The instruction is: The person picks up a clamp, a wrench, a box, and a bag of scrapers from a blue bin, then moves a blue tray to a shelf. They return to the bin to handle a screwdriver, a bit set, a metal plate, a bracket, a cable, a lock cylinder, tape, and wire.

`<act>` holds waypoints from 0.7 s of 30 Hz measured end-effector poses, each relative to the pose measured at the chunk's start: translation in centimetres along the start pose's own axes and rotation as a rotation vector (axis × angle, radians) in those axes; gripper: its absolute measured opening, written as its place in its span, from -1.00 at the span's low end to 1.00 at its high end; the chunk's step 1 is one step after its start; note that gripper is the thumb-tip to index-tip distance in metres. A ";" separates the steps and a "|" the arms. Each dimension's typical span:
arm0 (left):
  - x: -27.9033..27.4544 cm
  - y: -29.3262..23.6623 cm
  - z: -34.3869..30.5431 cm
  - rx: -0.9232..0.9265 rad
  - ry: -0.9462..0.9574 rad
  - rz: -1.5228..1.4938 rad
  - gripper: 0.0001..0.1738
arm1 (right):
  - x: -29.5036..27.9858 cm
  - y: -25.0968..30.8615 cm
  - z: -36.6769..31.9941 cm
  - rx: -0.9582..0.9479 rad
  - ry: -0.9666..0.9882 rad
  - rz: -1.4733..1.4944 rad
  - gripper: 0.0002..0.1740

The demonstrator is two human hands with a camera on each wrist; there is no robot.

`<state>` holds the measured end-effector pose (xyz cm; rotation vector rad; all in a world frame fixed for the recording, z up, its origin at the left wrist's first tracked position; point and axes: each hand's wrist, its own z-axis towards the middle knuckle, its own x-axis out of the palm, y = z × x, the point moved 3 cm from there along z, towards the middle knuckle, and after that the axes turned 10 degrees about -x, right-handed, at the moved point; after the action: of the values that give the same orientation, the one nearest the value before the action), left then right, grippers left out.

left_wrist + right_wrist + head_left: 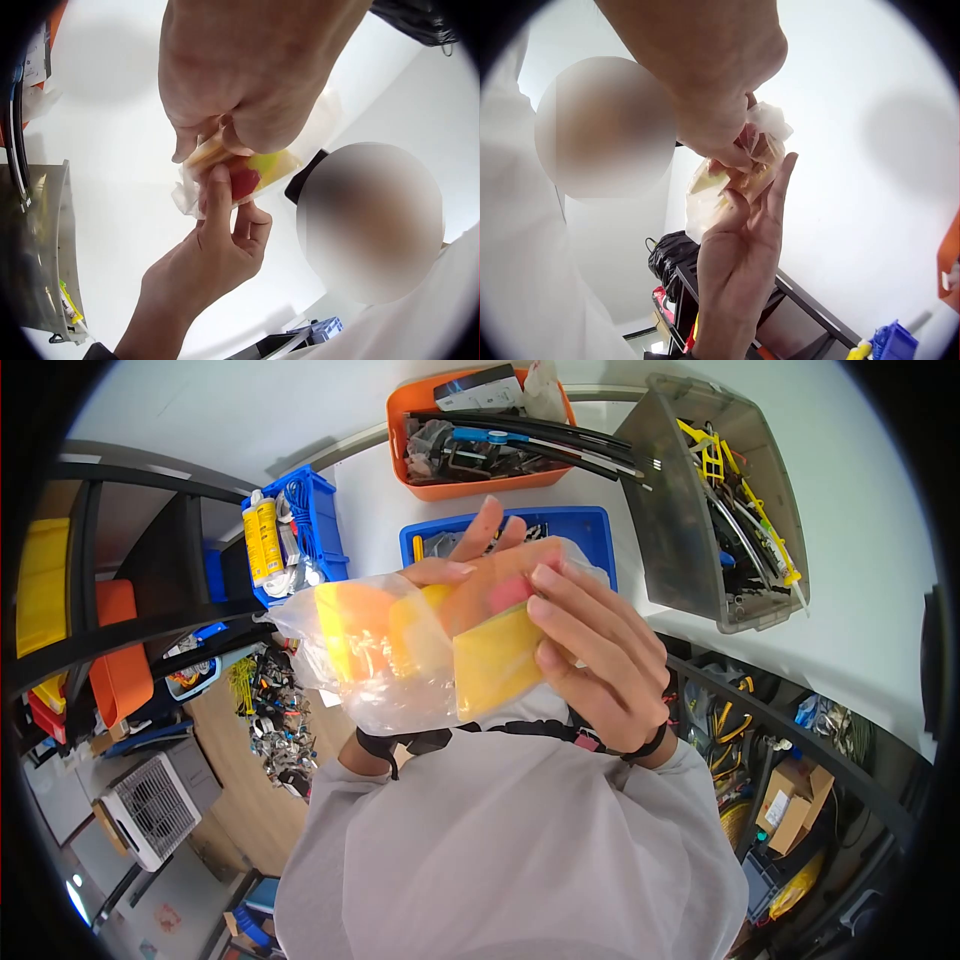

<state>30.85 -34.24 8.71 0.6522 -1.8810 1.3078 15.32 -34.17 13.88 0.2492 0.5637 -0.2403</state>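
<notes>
A clear plastic bag [385,705] with orange, yellow and pink-red pieces inside is held up between both hands, close before the chest. My left hand [490,545] holds it from behind in the head view; in the right wrist view that hand's palm [742,247] lies under the bag, thumb bent onto it, other fingers fairly straight. At the bag's crumpled end my right hand [610,670] pinches it, its thumb over the red piece [244,180] in the left wrist view. A flat yellow piece [495,665] lies right at the right fingertips.
Behind the hands, a blue tray [590,520] and an orange bin [400,455] of black parts stand on the white table [365,490]. A grey bin [660,510] holds yellow-handled tools at right; a blue box [325,530] stands left. Dark shelf rails [180,625] flank both sides.
</notes>
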 end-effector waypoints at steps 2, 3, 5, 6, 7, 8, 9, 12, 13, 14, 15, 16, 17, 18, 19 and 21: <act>-0.1 0.2 0.5 -0.331 -0.092 -0.313 -0.30 | -0.2 0.2 0.1 0.090 -0.053 0.048 -0.88; -0.3 0.1 0.7 -0.333 -0.092 -0.313 -0.30 | 0.0 0.2 -0.2 0.092 -0.053 0.047 -0.88; -0.5 0.3 0.6 -0.487 -0.145 -0.495 -0.28 | 0.2 0.4 -1.0 0.019 -0.077 0.039 -0.66; -0.6 0.2 0.6 -0.487 -0.145 -0.494 -0.28 | 0.2 0.5 -1.0 0.019 -0.077 0.038 -0.66; -0.6 0.1 0.6 -0.511 -0.147 -0.515 -0.29 | 0.2 0.6 -0.9 0.023 -0.072 0.029 -0.64; -0.6 0.1 0.6 -0.536 -0.150 -0.535 -0.30 | 0.2 0.7 -0.9 0.028 -0.067 0.020 -0.61; -0.7 0.0 0.6 -0.537 -0.149 -0.534 -0.30 | 0.1 0.7 -1.2 0.028 -0.068 0.019 -0.61; 0.4 0.0 0.5 -0.641 0.210 -0.783 -0.29 | 0.1 1.1 -1.7 -0.023 -0.051 0.026 -0.59; 0.0 0.1 0.4 -0.593 0.034 -0.594 -0.27 | 0.0 1.1 -1.5 0.058 -0.062 0.043 -0.59; -0.4 0.2 0.4 -0.538 -0.139 -0.403 -0.24 | 0.0 1.0 -1.3 0.137 -0.073 0.061 -0.59; -0.7 0.6 0.4 -0.532 -0.140 -0.404 -0.24 | 0.0 0.8 -1.2 0.134 -0.074 0.066 -0.59; -0.9 0.4 0.7 -0.179 0.136 0.071 -0.19 | 0.0 0.4 -1.1 0.140 -0.031 0.023 -0.58; -0.7 0.2 0.4 0.190 0.393 0.550 -0.12 | 0.1 0.0 -1.0 0.139 0.009 -0.013 -0.57; -2.2 -0.6 0.1 0.148 0.455 0.980 -0.01 | 0.2 -0.6 -1.1 0.146 0.077 -0.068 -0.54; -2.4 -0.2 -0.2 0.167 0.423 1.000 -0.01 | 0.4 -0.7 -0.8 0.121 0.065 -0.039 -0.54; -2.4 1.2 -0.4 0.117 0.220 0.467 -0.37 | 0.9 -1.1 -0.5 0.287 0.061 0.193 -0.51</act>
<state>31.54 -33.49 6.19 0.1124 -1.8445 1.7153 15.46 -35.22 12.79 0.5878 0.5608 -0.1261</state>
